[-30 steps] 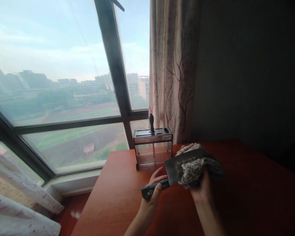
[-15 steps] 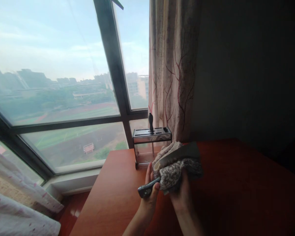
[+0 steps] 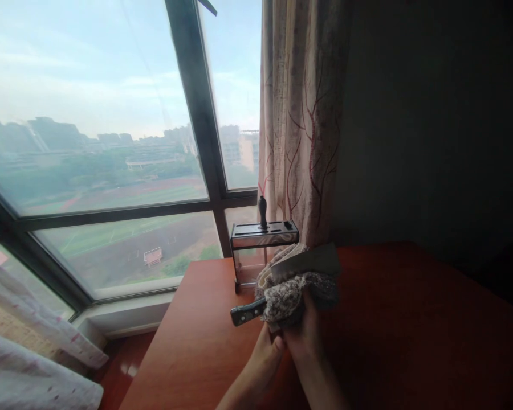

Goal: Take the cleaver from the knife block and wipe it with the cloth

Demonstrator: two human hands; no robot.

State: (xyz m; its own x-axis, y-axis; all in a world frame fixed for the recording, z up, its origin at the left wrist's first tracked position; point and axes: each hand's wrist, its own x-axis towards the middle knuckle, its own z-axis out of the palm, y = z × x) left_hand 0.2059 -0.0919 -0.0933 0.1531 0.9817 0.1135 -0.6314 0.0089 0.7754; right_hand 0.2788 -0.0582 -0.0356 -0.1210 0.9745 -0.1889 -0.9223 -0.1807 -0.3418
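Note:
A cleaver is held up over the table, its black riveted handle pointing left. Its broad grey blade shows above a speckled grey-and-white cloth, which is bunched across it. More of the cloth lies behind the blade. My right hand grips the cloth against the blade from below, its fingers mostly hidden. Under the bundle near the handle, my left hand is closed on its lower edge, thumb in front and other fingers largely out of sight. Just behind stands a knife block holding one black-handled tool.
The reddish-brown wooden table ends on the left above the floor. Large windows rise beyond it. A patterned curtain hangs behind the knife block, and a pale curtain is at lower left.
The cleaver and cloth have shifted left and the handle end has risen slightly. My left hand has let go of the handle and moved down beneath the bundle.

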